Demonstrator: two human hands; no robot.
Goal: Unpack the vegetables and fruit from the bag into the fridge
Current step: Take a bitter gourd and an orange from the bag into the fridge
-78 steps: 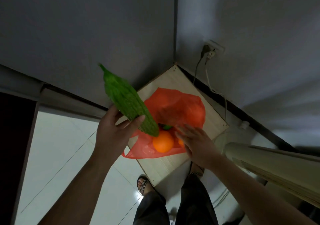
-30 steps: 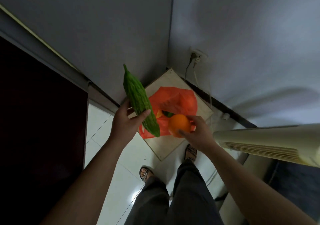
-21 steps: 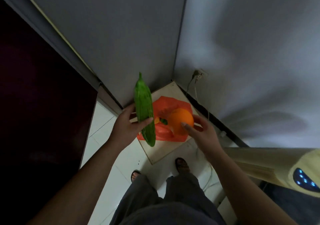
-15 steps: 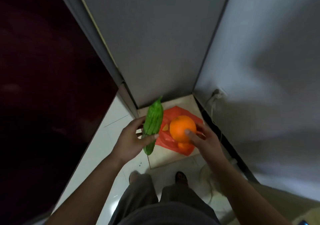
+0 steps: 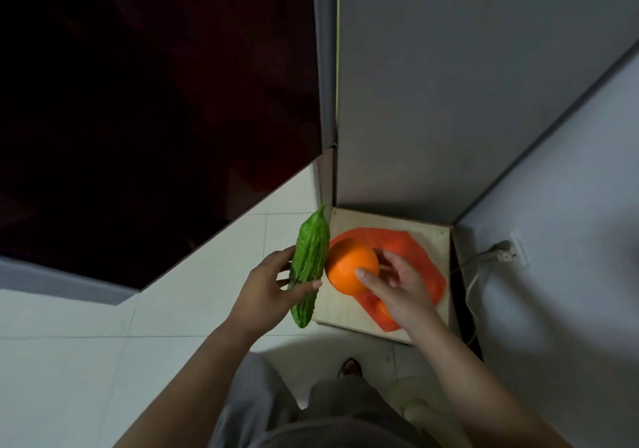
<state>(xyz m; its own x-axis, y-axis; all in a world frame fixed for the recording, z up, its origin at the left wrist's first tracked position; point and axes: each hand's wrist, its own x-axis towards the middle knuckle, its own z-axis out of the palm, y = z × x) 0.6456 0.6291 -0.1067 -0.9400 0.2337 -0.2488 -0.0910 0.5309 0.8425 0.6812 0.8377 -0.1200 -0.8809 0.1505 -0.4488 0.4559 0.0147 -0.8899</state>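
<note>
left hand (image 5: 266,288) curls round a green bitter gourd (image 5: 309,257), thumb across its middle, pointed tip aimed away. right hand (image 5: 397,285) grips an orange (image 5: 349,264) just beside the gourd, above the red plastic bag (image 5: 415,250) lying on a low wooden desk (image 5: 380,219) in the wall corner.

Looking like a home corner: showing white tiled floor (image 5: 173,309), a plugged wall socket (image 5: 515,251), a dark glossy door (image 5: 138,102) (grey panel (image 5: 449,84) alongside) and an orange plastic bag (image 5: 415,247) lying on a low wooden board (image 5: 359,219).
</note>
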